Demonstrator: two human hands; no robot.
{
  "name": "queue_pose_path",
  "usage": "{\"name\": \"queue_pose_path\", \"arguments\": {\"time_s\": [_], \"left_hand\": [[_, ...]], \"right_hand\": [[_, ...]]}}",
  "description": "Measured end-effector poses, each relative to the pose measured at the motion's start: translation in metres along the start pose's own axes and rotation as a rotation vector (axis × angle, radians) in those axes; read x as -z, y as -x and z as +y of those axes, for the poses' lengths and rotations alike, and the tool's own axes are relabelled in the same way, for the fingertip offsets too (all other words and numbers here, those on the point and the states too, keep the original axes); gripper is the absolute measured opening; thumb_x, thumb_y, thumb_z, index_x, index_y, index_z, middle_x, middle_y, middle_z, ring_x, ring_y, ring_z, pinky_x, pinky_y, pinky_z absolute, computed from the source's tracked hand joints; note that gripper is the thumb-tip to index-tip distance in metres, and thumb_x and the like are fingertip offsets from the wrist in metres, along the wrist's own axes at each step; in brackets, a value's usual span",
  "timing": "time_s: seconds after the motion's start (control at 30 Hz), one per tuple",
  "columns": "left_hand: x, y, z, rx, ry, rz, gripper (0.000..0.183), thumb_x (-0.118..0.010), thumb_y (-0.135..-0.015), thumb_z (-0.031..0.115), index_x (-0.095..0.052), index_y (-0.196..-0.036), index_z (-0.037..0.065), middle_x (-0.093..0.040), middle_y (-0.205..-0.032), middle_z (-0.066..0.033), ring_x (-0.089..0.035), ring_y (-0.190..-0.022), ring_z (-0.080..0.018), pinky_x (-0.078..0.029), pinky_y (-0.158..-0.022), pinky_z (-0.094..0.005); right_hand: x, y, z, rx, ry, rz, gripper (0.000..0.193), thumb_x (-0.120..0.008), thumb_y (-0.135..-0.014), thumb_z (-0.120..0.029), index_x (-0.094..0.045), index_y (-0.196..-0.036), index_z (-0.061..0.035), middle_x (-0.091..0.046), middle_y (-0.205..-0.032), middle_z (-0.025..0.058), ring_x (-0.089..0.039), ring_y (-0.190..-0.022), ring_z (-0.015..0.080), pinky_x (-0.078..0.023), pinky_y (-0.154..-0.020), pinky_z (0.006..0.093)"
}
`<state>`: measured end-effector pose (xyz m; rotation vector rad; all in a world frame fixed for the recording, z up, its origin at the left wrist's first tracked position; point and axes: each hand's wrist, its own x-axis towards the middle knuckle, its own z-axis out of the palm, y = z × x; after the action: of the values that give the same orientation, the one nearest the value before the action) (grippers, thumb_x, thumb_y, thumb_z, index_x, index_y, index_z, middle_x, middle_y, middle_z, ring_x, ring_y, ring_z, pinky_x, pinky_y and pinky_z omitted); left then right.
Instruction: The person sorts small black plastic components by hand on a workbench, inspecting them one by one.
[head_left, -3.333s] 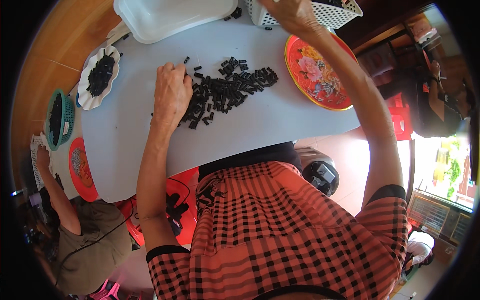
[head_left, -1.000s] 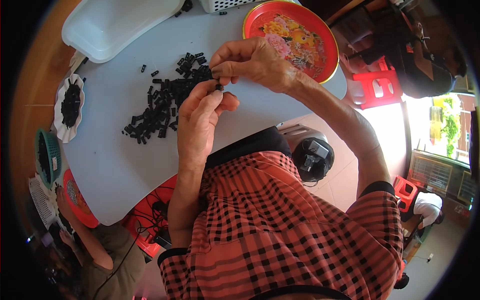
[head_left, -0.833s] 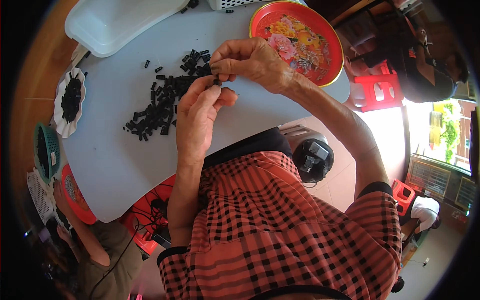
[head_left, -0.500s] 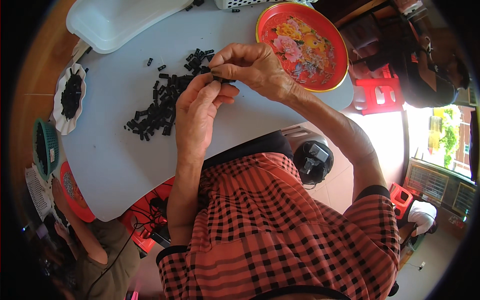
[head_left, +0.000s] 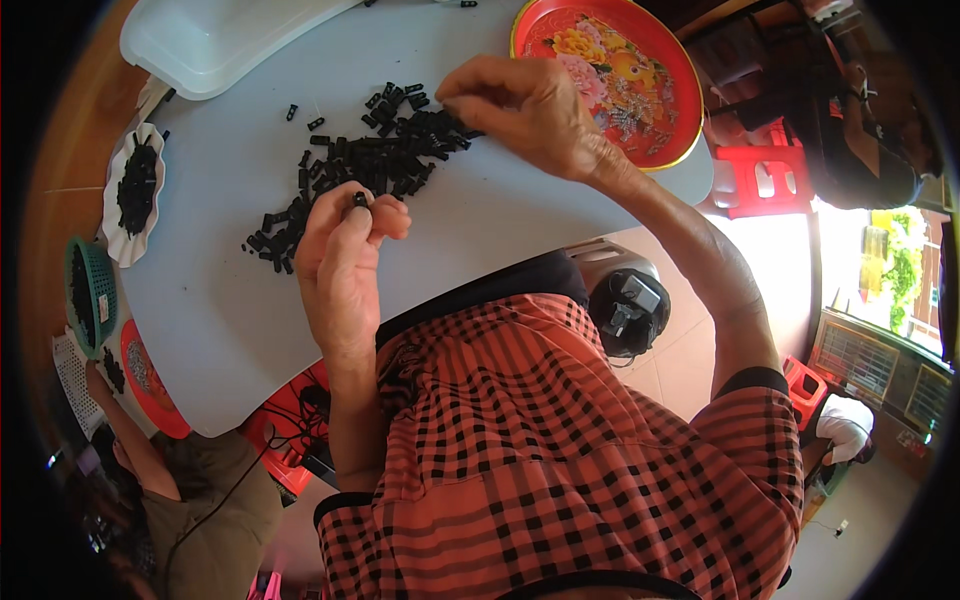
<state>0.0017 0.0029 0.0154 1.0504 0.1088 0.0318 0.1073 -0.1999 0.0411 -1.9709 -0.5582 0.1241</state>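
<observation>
My left hand (head_left: 340,265) is closed in front of the pile, pinching a small black plastic piece (head_left: 360,200) upright between thumb and fingertips. Beyond it on the table lies a heap of similar black plastic pieces (head_left: 375,155), short and tube-like. My right hand (head_left: 535,115) hangs between the heap and a round red tray (head_left: 688,95) with a flower print and a gold rim. Its fingers are bent together with the thumb; whatever they may hold is hidden. Small silvery pieces (head_left: 625,130) lie scattered in the tray.
The pale table (head_left: 220,330) also bears a white basin (head_left: 200,70) at the far left and a fluted white dish (head_left: 150,205) of black pieces. Left of the table are a green basket (head_left: 100,300) and another person's arm (head_left: 135,430). Red stools (head_left: 765,180) stand at right.
My hands have come apart. The left has drawn back toward me and leftward with the black piece; the right has moved up and slightly right, nearer the tray.
</observation>
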Motion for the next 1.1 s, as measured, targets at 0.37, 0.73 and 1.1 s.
{"name": "queue_pose_path", "arguments": {"time_s": [0.37,0.73,1.1], "left_hand": [[-0.006,0.006,-0.014,-0.001,-0.061,0.010,0.018,-0.048,-0.091,0.004,-0.055,-0.105,-0.005,-0.063,-0.081,-0.0123,-0.060,-0.084,-0.0199,-0.046,-0.080,-0.0343],[-0.007,0.001,-0.017,-0.021,-0.114,0.033,0.020,-0.048,-0.091,0.004,-0.055,-0.106,-0.006,-0.063,-0.083,-0.0118,-0.060,-0.081,-0.0186,-0.047,-0.080,-0.0336],[0.001,0.002,-0.019,-0.028,-0.006,0.006,0.019,-0.049,-0.091,0.004,-0.055,-0.105,-0.006,-0.063,-0.081,-0.0117,-0.061,-0.083,-0.0200,-0.047,-0.083,-0.0356]], "right_hand": [[-0.027,0.003,-0.001,0.329,0.663,-0.176,0.014,-0.059,-0.081,-0.009,-0.058,-0.093,-0.0018,-0.055,-0.079,0.0134,-0.061,-0.068,0.0340,-0.050,-0.059,0.0417],[-0.024,-0.002,0.010,0.327,0.630,-0.162,0.018,-0.062,-0.078,-0.008,-0.060,-0.094,-0.0029,-0.057,-0.082,0.0127,-0.061,-0.069,0.0328,-0.050,-0.061,0.0408],[0.004,0.004,-0.008,0.271,0.308,0.106,0.014,-0.062,-0.077,0.000,-0.064,-0.091,-0.0018,-0.066,-0.079,0.0084,-0.065,-0.067,0.0144,-0.054,-0.063,0.0265]]}}
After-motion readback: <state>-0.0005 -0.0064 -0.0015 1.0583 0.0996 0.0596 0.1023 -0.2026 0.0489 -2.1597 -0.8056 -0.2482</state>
